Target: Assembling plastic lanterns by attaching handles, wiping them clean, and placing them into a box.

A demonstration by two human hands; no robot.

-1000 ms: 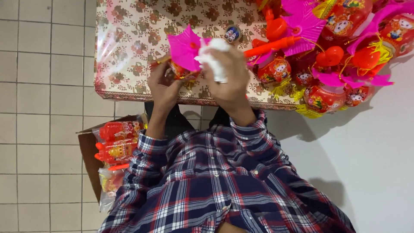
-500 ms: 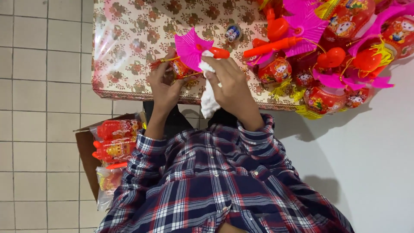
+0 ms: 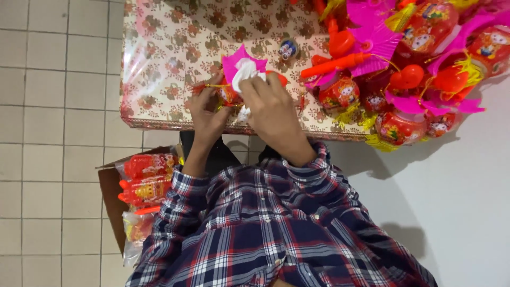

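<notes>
Right hand [image 3: 273, 106] pinches a crumpled white cloth [image 3: 245, 70], fingers closed on it, pressing it onto the pink fan-shaped top of a small toy lantern [image 3: 234, 87]. Left hand [image 3: 207, 109] is clasped around the lantern's red round body from the other side, holding it over the near edge of the table [image 3: 159, 64] with a floral plastic cover. Lantern is red and gold below, pink pleated paper above, with a thin red stick; its long axis points away from the person, pink end farthest. Just beyond the grip lies a small round toy [image 3: 287, 49]. Right of the grip is a pile of similar lanterns [image 3: 404, 79]. Below-left of the grip, on the tiled floor, a cardboard box [image 3: 114, 191] holds packaged red toys [image 3: 146, 180].
</notes>
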